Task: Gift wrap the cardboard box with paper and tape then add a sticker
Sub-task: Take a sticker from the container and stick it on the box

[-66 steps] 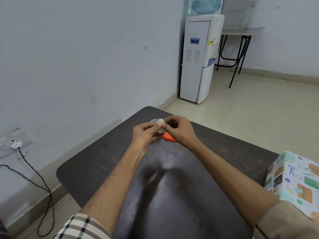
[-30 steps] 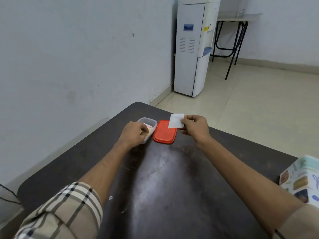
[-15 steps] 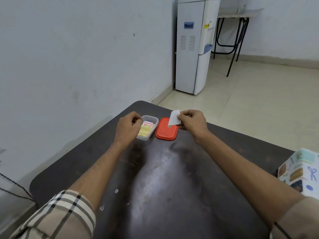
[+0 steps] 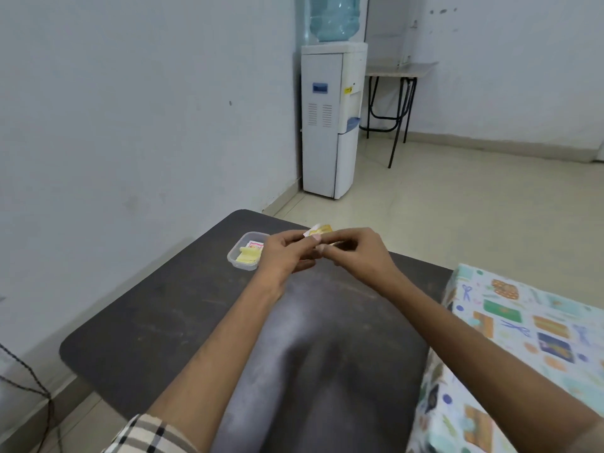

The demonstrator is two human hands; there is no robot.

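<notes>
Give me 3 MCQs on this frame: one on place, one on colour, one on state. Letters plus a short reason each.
1. Where is the wrapped box?
A. at the table's right side
B. on the floor
C. atop the dispenser

2. What colour is the table?
A. white
B. dark brown
C. red

3. What are the hands doing?
A. resting flat
B. both pinching a small sticker
C. lifting the box

Key: 1 A, it sits by the right forearm. 2 B, the bare top is dark. 3 B, the left hand and right hand meet on the sticker above the table, beside the clear plastic container.
</notes>
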